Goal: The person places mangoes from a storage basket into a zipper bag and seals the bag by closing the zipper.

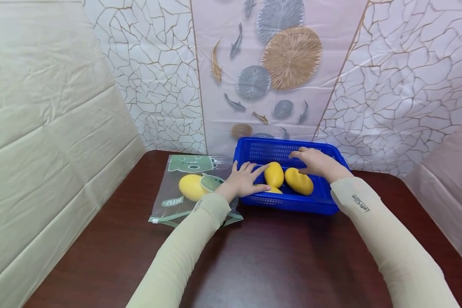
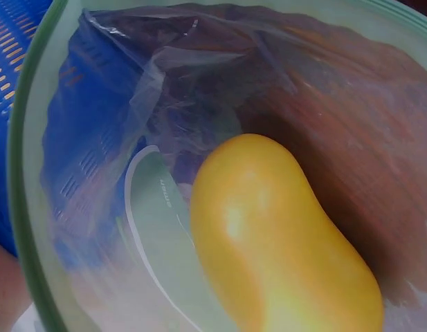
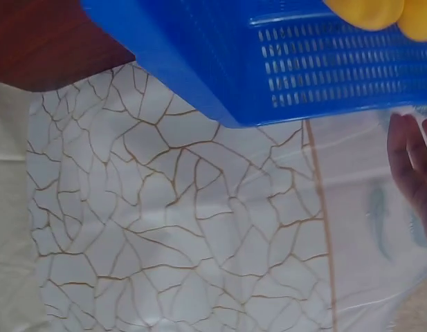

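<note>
A blue basket (image 1: 288, 204) holds several yellow mangoes, among them one upright mango (image 1: 274, 174) and one tilted mango (image 1: 299, 182). My left hand (image 1: 240, 182) lies across the basket's left rim with fingers spread, its thumb tip at a partly hidden mango (image 1: 274, 191). Over the right side of the basket is my right hand (image 1: 317, 163), fingers parted and loosely bent, the thumb right at the tilted mango. Left of the basket lies a clear zip bag (image 1: 159, 210) with green cartoon prints. One mango (image 2: 268, 228) rests inside it, under my left forearm.
The basket and bag stand on a dark reddish-brown table (image 1: 262, 256). A patterned cloth backdrop (image 1: 165, 77) rises right behind the basket, and a cream cloth (image 1: 54, 128) hangs along the left. The bag's right part reaches the basket's left end.
</note>
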Demonstrator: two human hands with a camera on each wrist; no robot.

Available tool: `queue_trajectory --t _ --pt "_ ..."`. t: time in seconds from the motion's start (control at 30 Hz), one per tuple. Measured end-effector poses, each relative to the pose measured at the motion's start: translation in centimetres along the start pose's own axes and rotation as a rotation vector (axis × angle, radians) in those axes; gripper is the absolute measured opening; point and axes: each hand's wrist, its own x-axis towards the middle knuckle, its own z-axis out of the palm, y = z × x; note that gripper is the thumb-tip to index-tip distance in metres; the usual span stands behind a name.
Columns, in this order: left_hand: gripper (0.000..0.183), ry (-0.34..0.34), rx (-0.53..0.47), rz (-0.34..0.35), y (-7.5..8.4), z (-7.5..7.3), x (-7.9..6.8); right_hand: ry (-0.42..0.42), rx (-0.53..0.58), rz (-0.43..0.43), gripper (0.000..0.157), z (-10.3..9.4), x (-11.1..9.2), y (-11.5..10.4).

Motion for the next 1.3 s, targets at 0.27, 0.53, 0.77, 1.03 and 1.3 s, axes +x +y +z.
queue_trajectory --t 0.27,0.53,0.77,1.03,1.3 --pt "0.071 -0.026 0.057 0.001 0.3 -0.3 -0.4 -0.063 0.065 0.043 0.052 0.9 0.7 0.9" --pt "0.065 -0.034 0.103 0.006 0.2 0.0 -1.0 -0.200 0.138 0.166 0.068 1.4 0.9 1.2" --pt "0.066 -0.025 0.112 0.014 0.1 0.1 -0.9 -0.301 0.142 0.272 0.073 2.5 0.3 1.1" --pt "0.066 -0.026 0.138 0.008 0.5 0.2 -0.8 -0.305 0.179 0.271 0.081 2.8 -0.2 1.7" --pt "0.066 -0.020 0.129 -0.004 0.5 0.4 -0.8 -0.386 0.332 0.375 0.089 3.7 0.2 1.7"
